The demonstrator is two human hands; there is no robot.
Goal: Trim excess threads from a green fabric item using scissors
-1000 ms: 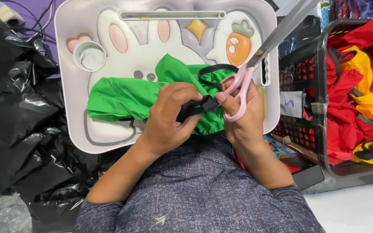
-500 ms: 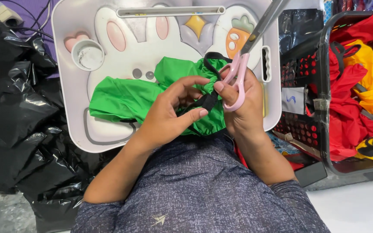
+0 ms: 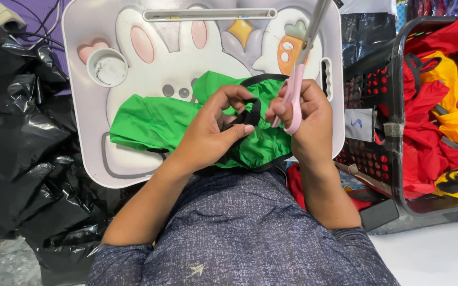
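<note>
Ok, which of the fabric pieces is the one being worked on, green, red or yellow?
The green fabric piece on the white lap tray, pinched by the left hand; red and yellow ones sit untouched in the basket.

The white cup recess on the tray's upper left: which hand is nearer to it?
Left. The left hand pinches the green fabric just right of and below the cup; the right hand, gripping the pink scissors, sits farther right.

Small white rectangular label on the black crate's side
</note>
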